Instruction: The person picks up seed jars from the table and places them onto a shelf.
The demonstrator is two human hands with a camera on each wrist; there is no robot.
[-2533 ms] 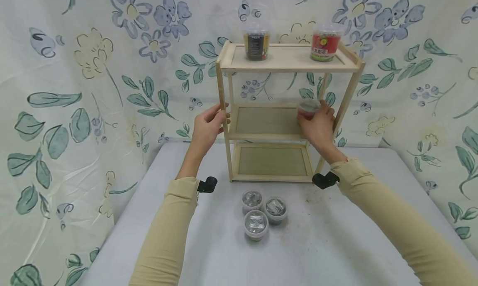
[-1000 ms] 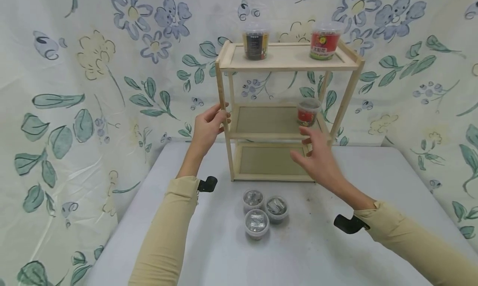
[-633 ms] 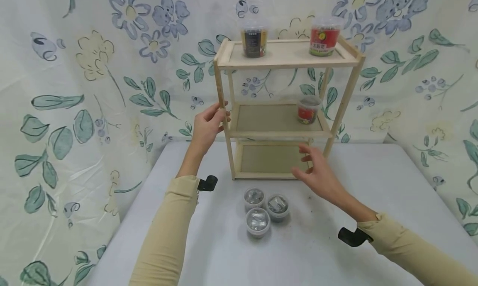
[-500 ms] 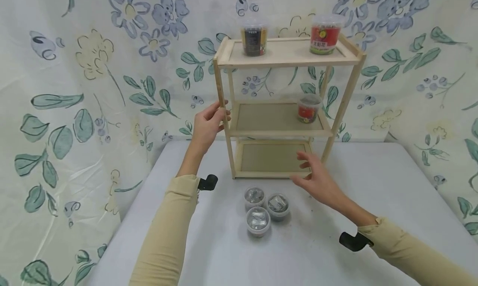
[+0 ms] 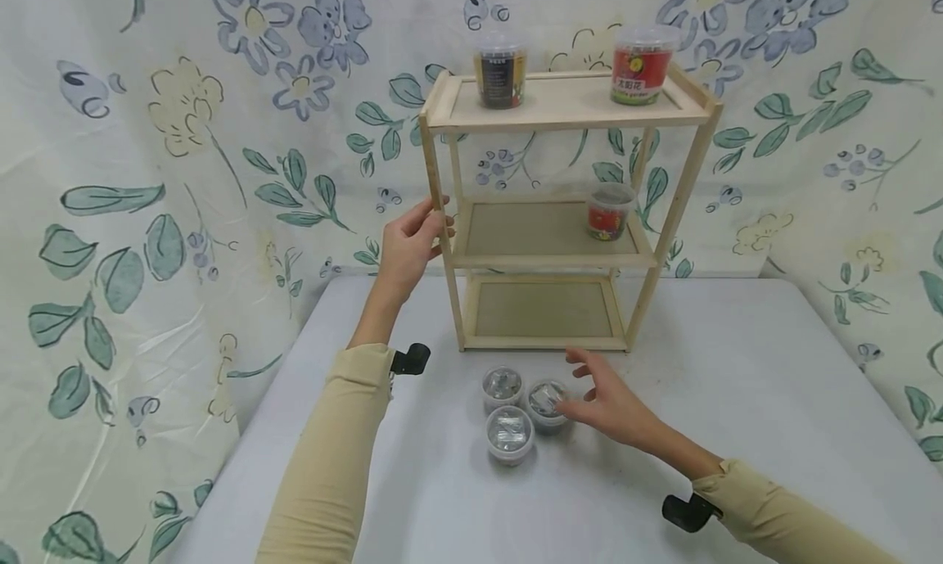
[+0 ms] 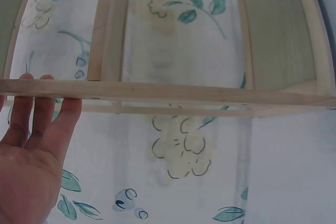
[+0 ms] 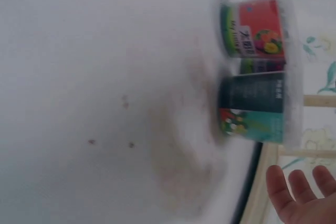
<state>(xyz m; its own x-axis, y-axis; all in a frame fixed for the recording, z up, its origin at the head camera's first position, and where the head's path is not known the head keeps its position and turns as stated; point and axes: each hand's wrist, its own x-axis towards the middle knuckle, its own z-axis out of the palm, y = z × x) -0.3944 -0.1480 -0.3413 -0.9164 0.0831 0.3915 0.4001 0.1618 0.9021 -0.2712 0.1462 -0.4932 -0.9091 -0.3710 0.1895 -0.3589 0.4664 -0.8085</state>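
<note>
My left hand (image 5: 407,245) grips the left front post of a three-tier wooden shelf (image 5: 567,124); in the left wrist view its fingertips (image 6: 69,109) lie against the wooden bar. Low over the table is my right hand (image 5: 615,404), fingers spread and holding nothing. Its thumb tip is close beside a clear-lidded plastic cup (image 5: 547,402); whether they touch I cannot tell. Two similar cups stand by it, one behind-left (image 5: 503,386) and one in front (image 5: 509,435). In the right wrist view a dark-and-green labelled cup (image 7: 252,106) and a red-labelled cup (image 7: 257,27) show, with fingers below them.
On the top tier stand a black-and-yellow labelled cup (image 5: 501,77) and a red-labelled cup (image 5: 641,69). Another red cup (image 5: 607,218) sits at the middle tier's right end. Dark specks mark the white table (image 5: 737,384). A floral cloth (image 5: 184,245) hangs behind.
My right hand let go of the red cup on the middle tier, then drew back and down to the cups on the table. The left hand has kept its grip on the post.
</note>
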